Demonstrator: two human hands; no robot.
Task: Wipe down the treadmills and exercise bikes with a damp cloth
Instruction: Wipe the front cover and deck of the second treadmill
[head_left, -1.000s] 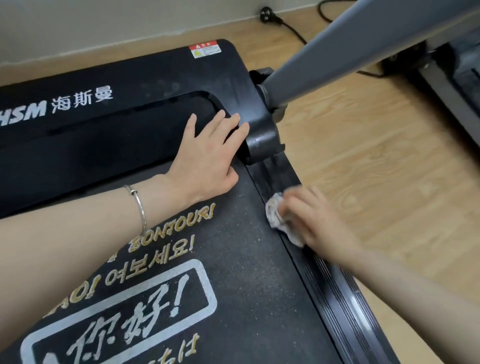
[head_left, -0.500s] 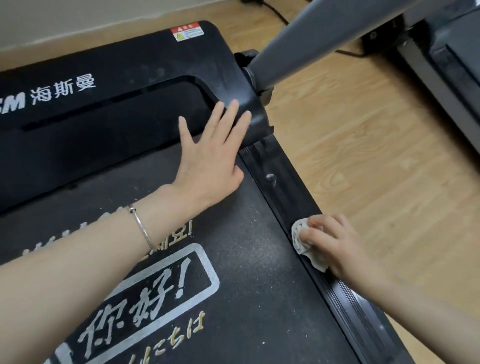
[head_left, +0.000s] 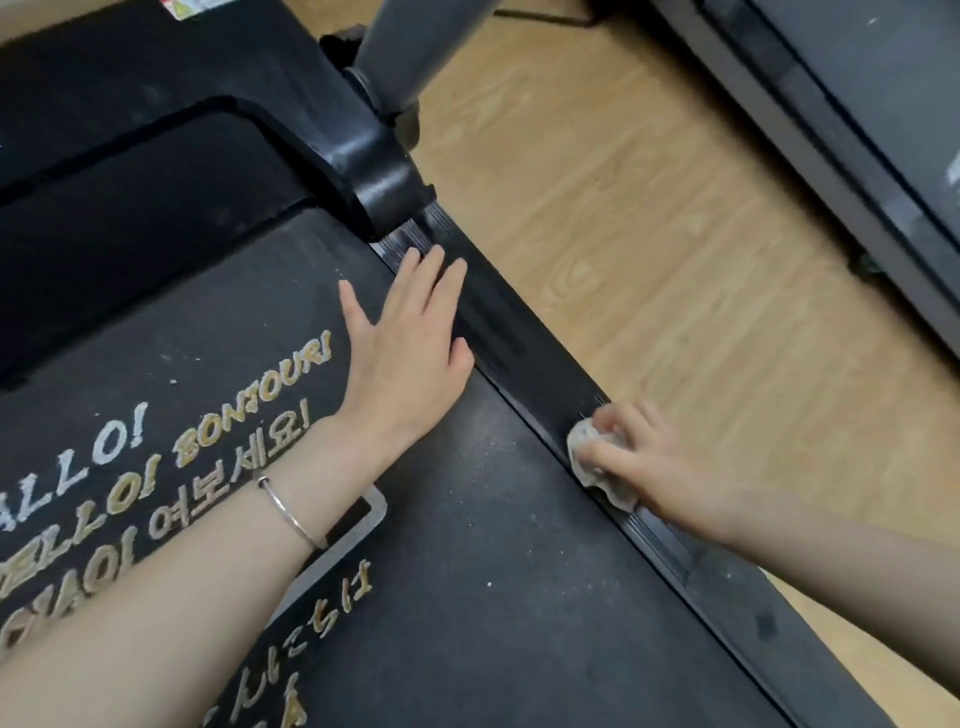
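Note:
A black treadmill fills the left of the head view, its dusty belt (head_left: 467, 597) printed with white and gold greetings. My left hand (head_left: 410, 343) lies flat on the belt with straight fingers, the fingertips reaching onto the ribbed right side rail (head_left: 524, 358). Further down that rail, my right hand (head_left: 654, 467) grips a small crumpled white cloth (head_left: 587, 457) and presses it onto the rail. Most of the cloth is hidden under the fingers.
A grey upright post (head_left: 410, 47) rises from a black bracket (head_left: 379, 176) at the rail's far end. Light wooden floor (head_left: 649, 234) lies to the right. A second dark treadmill (head_left: 857, 145) stands at the far right, with a cable on the floor behind.
My right hand has slid the cloth down the side rail, away from the post bracket. My left hand has come back from beside the bracket to lie lower on the belt's edge.

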